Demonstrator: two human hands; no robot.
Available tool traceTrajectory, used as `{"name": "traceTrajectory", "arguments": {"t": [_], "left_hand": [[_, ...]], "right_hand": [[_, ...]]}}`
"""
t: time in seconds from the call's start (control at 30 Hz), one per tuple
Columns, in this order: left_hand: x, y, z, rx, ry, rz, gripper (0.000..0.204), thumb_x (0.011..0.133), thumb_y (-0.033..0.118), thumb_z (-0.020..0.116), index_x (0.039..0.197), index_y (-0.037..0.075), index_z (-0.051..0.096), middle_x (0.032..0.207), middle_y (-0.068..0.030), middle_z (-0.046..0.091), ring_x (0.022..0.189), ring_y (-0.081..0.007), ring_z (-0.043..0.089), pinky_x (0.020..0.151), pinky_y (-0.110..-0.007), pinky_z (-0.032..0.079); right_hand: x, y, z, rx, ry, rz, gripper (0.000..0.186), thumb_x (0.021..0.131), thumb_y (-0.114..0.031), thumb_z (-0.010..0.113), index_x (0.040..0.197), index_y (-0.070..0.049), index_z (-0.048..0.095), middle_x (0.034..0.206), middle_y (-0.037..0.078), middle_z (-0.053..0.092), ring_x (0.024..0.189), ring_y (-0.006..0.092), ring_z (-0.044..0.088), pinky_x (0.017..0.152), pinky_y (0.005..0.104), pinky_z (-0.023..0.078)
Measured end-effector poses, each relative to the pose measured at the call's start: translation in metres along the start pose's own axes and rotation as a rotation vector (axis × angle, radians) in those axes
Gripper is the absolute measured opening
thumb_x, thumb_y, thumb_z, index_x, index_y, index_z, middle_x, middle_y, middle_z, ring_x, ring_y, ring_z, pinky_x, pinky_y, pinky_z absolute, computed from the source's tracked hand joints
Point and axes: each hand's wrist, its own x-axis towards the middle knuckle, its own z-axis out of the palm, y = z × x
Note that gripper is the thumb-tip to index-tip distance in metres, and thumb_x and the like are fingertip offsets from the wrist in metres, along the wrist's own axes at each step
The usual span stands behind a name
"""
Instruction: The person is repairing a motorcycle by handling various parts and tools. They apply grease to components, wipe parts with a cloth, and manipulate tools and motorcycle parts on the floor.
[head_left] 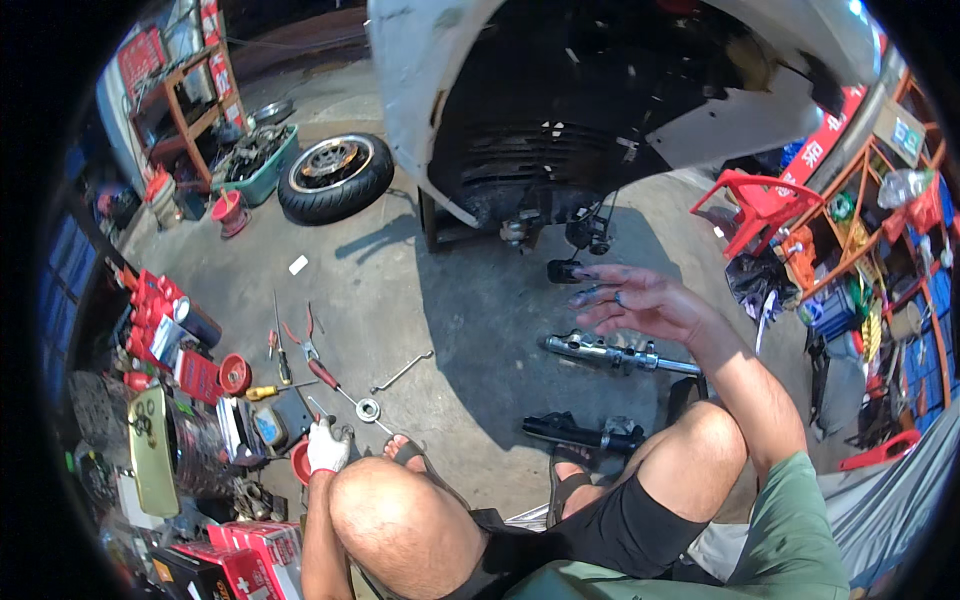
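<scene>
My right hand (640,302) is bare, its fingers stretched out and darkly smudged, with a ring on one. It is held up over the floor, its fingertips in line with a small black part (563,272); I cannot tell whether they touch. Below it lie a silver fork leg (610,352) and a black fork leg (570,431). My left hand (328,447), in a white glove, is down beside my left knee. Its fingers are curled, with a thin shaft showing just above; what they hold is unclear. Close by are a ring-shaped metal part (368,410) and a red-handled tool (324,375).
A scooter body (400,90) without its front wheel stands ahead. A wheel with tyre (336,178) lies behind left. Pliers (310,345), a yellow-handled screwdriver (263,392) and a bent wrench (402,371) lie left. A red plastic chair (765,210) and cluttered shelves (880,240) stand right.
</scene>
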Motion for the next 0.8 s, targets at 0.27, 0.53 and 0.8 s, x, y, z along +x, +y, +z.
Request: {"name": "traceTrajectory", "arguments": {"t": [0.27, 0.53, 0.8], "left_hand": [[0.041, 0.045, -0.115, -0.395, 0.01, 0.344, 0.046, 0.087, 0.009, 0.07, 0.13, 0.0, 0.059, 0.12, -0.0161, 0.066, 0.105, -0.0239, 0.065, 0.092, -0.035, 0.053], [0.096, 0.129, -0.211, -0.469, -0.27, 0.547, 0.045, 0.096, -0.001, 0.058, 0.14, -0.004, 0.052, 0.136, -0.014, 0.06, 0.122, -0.0213, 0.057, 0.106, -0.032, 0.043], [0.036, 0.318, -0.247, -0.073, -0.527, 0.646, 0.045, 0.1, 0.015, 0.061, 0.139, -0.004, 0.054, 0.139, -0.016, 0.059, 0.123, -0.0232, 0.056, 0.105, -0.035, 0.045]], "right_hand": [[-0.016, 0.001, -0.013, -0.134, 0.007, -0.073, 0.063, 0.098, -0.016, 0.062, 0.154, -0.003, 0.035, 0.135, 0.02, 0.06, 0.123, 0.0301, 0.062, 0.098, 0.0399, 0.054], [-0.082, -0.046, -0.072, -0.136, 0.532, -0.664, 0.055, 0.093, -0.007, 0.06, 0.144, 0.007, 0.044, 0.101, 0.017, 0.072, 0.082, 0.0235, 0.072, 0.068, 0.0331, 0.057], [-0.189, 0.169, -0.084, 0.069, 1.034, -0.614, 0.056, 0.094, -0.011, 0.056, 0.146, 0.006, 0.042, 0.108, 0.009, 0.067, 0.091, 0.0156, 0.068, 0.074, 0.0268, 0.052]]}}
